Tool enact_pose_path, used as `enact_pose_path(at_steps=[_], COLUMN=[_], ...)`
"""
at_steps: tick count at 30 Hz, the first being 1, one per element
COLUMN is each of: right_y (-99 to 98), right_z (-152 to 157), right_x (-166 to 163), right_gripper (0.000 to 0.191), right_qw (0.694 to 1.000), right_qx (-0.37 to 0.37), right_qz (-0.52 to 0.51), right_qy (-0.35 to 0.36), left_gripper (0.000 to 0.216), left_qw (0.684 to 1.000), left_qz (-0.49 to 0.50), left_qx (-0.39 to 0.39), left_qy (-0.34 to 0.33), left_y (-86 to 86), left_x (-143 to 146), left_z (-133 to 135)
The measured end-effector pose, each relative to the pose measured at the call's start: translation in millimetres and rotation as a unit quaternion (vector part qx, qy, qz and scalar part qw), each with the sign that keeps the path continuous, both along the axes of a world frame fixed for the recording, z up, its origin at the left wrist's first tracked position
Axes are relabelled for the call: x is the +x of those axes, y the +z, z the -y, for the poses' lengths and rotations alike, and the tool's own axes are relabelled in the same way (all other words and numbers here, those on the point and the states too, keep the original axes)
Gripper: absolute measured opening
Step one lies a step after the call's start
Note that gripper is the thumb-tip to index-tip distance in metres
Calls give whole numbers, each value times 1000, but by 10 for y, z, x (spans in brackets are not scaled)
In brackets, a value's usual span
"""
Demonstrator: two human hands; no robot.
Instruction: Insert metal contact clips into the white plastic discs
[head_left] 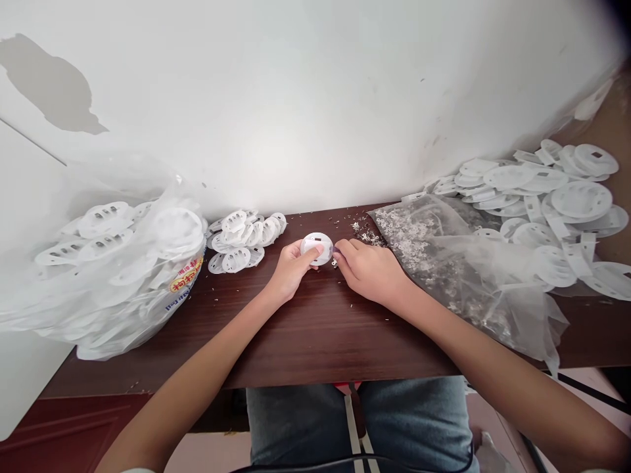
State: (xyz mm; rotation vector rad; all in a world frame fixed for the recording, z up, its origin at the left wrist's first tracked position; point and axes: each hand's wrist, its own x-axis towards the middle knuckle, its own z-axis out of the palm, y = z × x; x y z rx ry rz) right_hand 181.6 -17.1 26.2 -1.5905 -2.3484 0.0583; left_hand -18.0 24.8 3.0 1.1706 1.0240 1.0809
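The left hand is gripping a white round disc, with the thumb lying across its face and the fingers curling behind it. It is holding the disc tilted up just over the worktop. The disc is sitting at the middle of the worktop's far side, near the white wall.

The right hand is resting on the worktop just right of the disc. Its fingers are pinching narrowly together at the disc's right edge. Whether they are holding anything small is too fine to tell. A few tiny metal bits are lying right under those fingertips, and more are scattering along the far edge beside them.

Left of the disc, a small pile of similar white discs with slots is leaning in overlapping rows against the wall. Further left, a bulging plastic bag with red and blue print is holding many more discs and is hanging over the worktop's left end.

To the right, a clear bag of small metal parts is lying open, with its mouth near the right hand. Behind it, a loose heap of larger white discs and strips is spreading over the far right corner.

Both forearms are reaching in from below, and blue jeans are showing under the worktop's near edge.
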Motion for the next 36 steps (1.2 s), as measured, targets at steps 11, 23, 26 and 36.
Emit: enact_pose_path(at_steps=[11,23,26,36], right_y=[-74,-143,-139,-183], right_z=[72,9,16,21], right_x=[-119,-91,-106,-110], right_gripper=[43,42,42,38], right_qw=[996,995,995,994], right_qx=[39,27,24,47], right_qz=[73,77,79,85], right_qy=[-30,-51,-55,-54], left_gripper=[36,32,32,34], left_qw=[991,984,982,979], left_qz=[-97,-137,-150,-161], left_qx=[87,110,114,121], left_qy=[-19,40,36,40], left_y=[-120,-144,-116,-84], left_x=[33,58,69,84], left_z=[67,76,96,122])
